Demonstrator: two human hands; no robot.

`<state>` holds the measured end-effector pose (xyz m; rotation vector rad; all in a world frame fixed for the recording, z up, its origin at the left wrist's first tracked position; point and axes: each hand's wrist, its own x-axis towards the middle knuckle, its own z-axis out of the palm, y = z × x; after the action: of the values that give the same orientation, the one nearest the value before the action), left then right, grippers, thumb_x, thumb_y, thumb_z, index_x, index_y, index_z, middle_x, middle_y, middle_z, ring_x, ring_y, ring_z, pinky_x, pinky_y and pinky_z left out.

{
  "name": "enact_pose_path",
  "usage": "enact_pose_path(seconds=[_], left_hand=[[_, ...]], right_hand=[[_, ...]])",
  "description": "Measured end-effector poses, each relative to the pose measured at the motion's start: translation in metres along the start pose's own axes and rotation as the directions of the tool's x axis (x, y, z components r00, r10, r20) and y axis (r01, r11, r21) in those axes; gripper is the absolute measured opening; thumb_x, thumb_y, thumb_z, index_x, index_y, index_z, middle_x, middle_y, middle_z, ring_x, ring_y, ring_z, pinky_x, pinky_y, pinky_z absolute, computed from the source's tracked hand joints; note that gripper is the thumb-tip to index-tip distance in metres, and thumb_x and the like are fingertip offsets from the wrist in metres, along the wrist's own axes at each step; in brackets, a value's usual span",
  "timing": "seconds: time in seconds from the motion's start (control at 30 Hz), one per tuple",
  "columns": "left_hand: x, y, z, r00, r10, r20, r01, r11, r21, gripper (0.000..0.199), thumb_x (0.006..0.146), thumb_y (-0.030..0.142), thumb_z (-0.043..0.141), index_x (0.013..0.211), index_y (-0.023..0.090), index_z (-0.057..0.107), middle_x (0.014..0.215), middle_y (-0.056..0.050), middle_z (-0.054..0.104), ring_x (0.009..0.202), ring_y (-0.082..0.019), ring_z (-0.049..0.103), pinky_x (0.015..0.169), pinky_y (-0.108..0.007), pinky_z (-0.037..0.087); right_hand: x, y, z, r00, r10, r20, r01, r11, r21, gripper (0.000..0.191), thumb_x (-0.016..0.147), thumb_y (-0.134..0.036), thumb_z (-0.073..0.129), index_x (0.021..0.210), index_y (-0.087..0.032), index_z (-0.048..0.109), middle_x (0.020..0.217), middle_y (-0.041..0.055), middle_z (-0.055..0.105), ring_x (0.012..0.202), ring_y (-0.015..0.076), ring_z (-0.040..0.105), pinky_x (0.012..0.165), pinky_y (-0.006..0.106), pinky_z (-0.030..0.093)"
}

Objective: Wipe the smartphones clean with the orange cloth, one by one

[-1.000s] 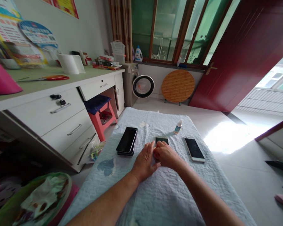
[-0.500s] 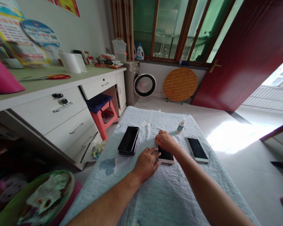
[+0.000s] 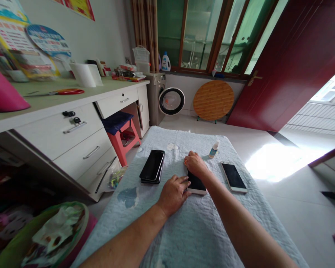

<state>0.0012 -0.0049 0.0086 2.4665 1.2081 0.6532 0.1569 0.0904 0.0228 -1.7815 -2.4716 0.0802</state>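
Note:
A smartphone point(image 3: 197, 186) with a dark screen and a light lower edge lies flat on the blue quilted cloth. My left hand point(image 3: 173, 193) rests at its left side, fingers stretched out and touching the edge. Over the phone's far end, my right hand point(image 3: 195, 164) is closed with the fingertips bent down. A small orange bit shows at those fingers; what they hold is mostly hidden. To the left lie two stacked dark phones point(image 3: 153, 165). A white-framed phone point(image 3: 233, 177) is on the right, and a small spray bottle point(image 3: 214, 149) stands beyond my right hand.
The cloth-covered table point(image 3: 217, 230) extends toward me. Along the left are a white desk point(image 3: 80, 137), a pink stool point(image 3: 125, 139) and a bin point(image 3: 83, 223) with crumpled paper. A washing machine point(image 3: 156, 100) with its door open stands at the back.
My right hand has shifted very slightly toward the far side of the phone. My left hand and the phones stay in place.

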Motion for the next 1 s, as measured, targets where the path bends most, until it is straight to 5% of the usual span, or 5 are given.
enact_pose_path(seconds=[0.3, 0.73, 1.0], left_hand=[[0.000, -0.001, 0.002, 1.000, -0.008, -0.001, 0.008, 0.999, -0.034, 0.034, 0.083, 0.026, 0.067, 0.117, 0.023, 0.062, 0.121, -0.002, 0.065, 0.102, -0.024, 0.056, 0.092, -0.038, 0.046], [0.000, -0.002, 0.000, 1.000, 0.018, 0.002, -0.018, 0.997, -0.074, 0.032, 0.087, 0.032, 0.062, 0.117, 0.021, 0.059, 0.121, -0.006, 0.063, 0.106, -0.024, 0.057, 0.096, -0.040, 0.043], [0.000, -0.005, 0.003, 1.000, 0.025, 0.018, -0.024, 0.999, -0.033, 0.032, 0.090, 0.036, 0.057, 0.118, 0.023, 0.063, 0.131, -0.005, 0.059, 0.106, -0.024, 0.058, 0.095, -0.040, 0.045]], right_hand=[[-0.040, -0.010, -0.005, 0.992, -0.120, 0.029, 0.118, 0.991, 0.068, 0.027, 0.093, -0.021, 0.043, 0.083, -0.016, 0.068, 0.095, 0.0087, 0.058, 0.090, 0.0177, 0.052, 0.080, 0.026, 0.038], [-0.099, -0.011, -0.030, 0.989, -0.122, 0.084, 0.089, 0.944, 0.316, 0.020, 0.087, -0.014, 0.046, 0.077, -0.017, 0.063, 0.081, 0.0012, 0.053, 0.070, 0.0104, 0.049, 0.065, 0.022, 0.033], [-0.112, -0.026, -0.030, 0.981, -0.125, 0.146, 0.079, 0.954, 0.290, 0.012, 0.082, -0.015, 0.050, 0.087, -0.018, 0.061, 0.089, 0.0027, 0.055, 0.080, 0.0131, 0.052, 0.070, 0.023, 0.034]])
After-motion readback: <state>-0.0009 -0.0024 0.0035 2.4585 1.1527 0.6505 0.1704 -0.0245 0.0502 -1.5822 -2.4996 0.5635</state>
